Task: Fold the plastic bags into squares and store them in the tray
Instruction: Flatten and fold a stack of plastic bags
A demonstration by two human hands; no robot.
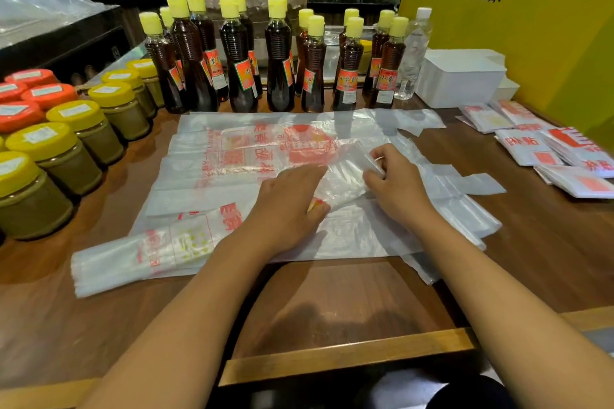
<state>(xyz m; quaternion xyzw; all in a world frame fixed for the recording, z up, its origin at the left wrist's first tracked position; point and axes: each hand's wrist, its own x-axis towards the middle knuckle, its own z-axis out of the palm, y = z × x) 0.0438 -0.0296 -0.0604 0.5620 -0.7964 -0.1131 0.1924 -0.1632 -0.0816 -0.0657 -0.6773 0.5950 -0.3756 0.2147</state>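
A pile of flat translucent plastic bags with red print covers the middle of the wooden table. On top of it lies a partly folded bag. My left hand presses down on that bag's near left part. My right hand pinches its right edge between thumb and fingers, lifted slightly. Several bags folded into squares lie on the table at the right. A white tray stands behind them at the back right; what is inside it is hidden.
A row of dark sauce bottles with yellow caps stands just behind the bags, with a clear water bottle beside the tray. Jars with yellow and orange lids crowd the left side. A yellow sign panel rises at the right.
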